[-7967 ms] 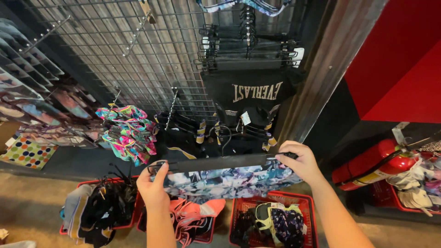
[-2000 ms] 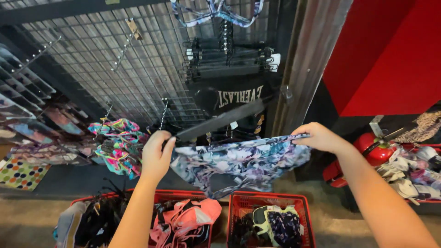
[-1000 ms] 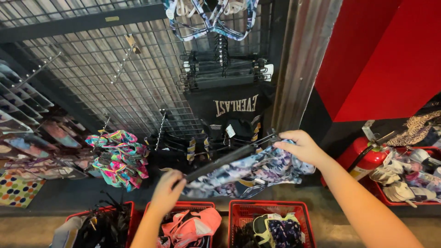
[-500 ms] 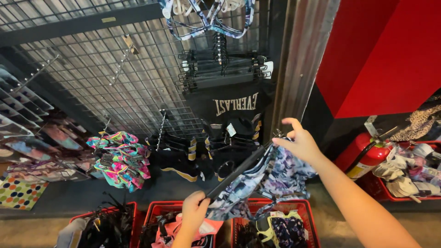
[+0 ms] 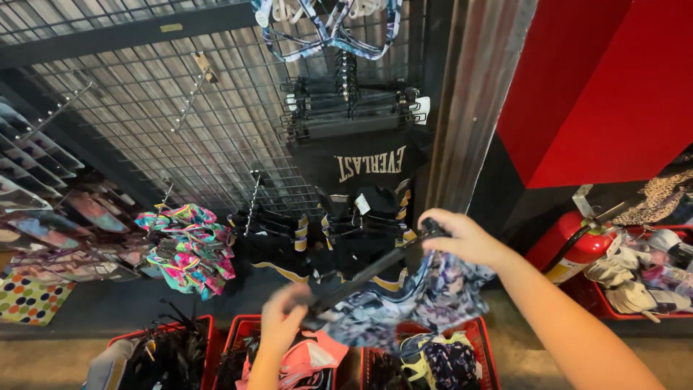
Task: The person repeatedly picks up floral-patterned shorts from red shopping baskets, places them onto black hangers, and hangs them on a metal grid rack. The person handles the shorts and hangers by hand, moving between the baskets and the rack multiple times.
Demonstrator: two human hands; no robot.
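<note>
Grey wire grid wall (image 5: 144, 123) stands behind. Blue-and-white patterned fabric garment (image 5: 419, 303) hangs tilted on a black plastic clip hanger (image 5: 368, 274), right hand (image 5: 465, 238) gripping its upper end, left hand (image 5: 285, 321) closed on the lower end.

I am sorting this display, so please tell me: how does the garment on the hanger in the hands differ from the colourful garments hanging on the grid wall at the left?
The held garment is pale blue-grey with a dark print; the wall garments are bright pink, green and turquoise. The held garment hangs tilted from a black hanger between the left hand and right hand; the wall garments hang bunched, untouched. Both are patterned.
</note>
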